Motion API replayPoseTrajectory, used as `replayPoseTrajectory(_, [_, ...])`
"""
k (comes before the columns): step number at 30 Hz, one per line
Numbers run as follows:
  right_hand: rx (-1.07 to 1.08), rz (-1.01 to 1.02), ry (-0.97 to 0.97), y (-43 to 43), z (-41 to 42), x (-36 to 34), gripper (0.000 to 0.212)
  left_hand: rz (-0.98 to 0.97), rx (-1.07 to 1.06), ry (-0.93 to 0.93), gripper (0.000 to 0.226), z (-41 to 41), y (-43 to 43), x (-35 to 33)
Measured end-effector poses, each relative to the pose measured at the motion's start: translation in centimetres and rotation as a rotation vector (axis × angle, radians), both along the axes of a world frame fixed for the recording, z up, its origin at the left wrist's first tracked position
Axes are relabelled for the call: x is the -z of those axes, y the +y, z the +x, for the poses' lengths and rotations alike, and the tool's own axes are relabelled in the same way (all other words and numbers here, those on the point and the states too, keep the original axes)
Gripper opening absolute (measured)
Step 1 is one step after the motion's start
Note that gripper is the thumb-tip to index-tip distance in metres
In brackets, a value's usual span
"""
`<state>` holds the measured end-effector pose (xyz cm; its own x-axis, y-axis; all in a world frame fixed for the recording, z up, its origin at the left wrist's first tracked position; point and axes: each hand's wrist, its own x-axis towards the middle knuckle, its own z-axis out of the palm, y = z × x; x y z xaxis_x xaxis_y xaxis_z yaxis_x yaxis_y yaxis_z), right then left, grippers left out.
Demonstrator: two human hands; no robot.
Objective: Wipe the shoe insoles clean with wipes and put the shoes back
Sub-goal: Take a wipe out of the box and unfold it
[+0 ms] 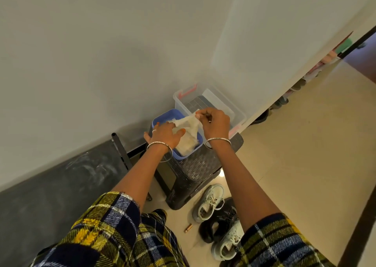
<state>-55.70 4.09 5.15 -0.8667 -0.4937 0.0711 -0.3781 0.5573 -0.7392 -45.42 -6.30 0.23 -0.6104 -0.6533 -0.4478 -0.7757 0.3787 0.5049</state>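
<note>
The right hand (215, 122) is pinching a wipe (190, 122) by its corner, mid-frame. The left hand (164, 132), fingers flat it seems, is pressing down the pile (187, 144) in the blue tub (160, 116). The shoes (209, 203) are lying on the floor at lower right, nearer the right hand.

On the woven stool (195, 169), the left hand (163, 133) covers part of the blue tub (164, 115). Below the stool, a sleeve (278, 244) hides the end of 1 grey shoe (227, 244); a small cylinder (188, 228) cannot be identified.
</note>
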Motion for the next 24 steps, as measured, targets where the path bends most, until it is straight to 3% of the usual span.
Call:
replayPoseTrajectory(3, [0.003, 0.011, -0.010, -0.4, -0.1, 0.3, 0.013, -0.116, -0.101, 0.131, 0.046, 0.0, 0.1, 0.0])
replayPoseTrajectory(5, [-0.018, 0.013, -0.029, -0.5, -0.2, 0.2, 0.012, -0.096, -0.161, 0.287, 0.038, 0.5, 0.6, -0.3])
replayPoseTrajectory(9, [-0.076, -0.015, -0.074, -0.6, -0.6, -0.1, 0.010, 0.217, -0.336, 0.554, 0.048, 1.2, 1.9, -0.5])
replayPoseTrajectory(12, [-0.174, -0.029, -0.108, -0.3, -0.6, -0.8, 0.010, 0.255, -0.409, 0.589, 0.044, 1.5, 2.0, -0.8])
replayPoseTrajectory(17, [-0.359, -0.068, -0.128, 0.7, 0.2, -2.2, 0.005, 0.339, -0.566, 0.796, 0.031, 1.9, 1.2, -2.9])
replayPoseTrajectory(21, [-0.477, -0.040, -0.143, 1.6, 1.6, -2.1, 0.007, 0.651, -0.658, 0.957, 0.024, 2.8, 0.8, -4.6])
replayPoseTrajectory(24, [-0.488, -0.031, -0.149, 2.0, 2.8, -2.5, 0.014, 0.802, -0.612, 0.993, 0.027, 3.9, 1.0, -5.8])
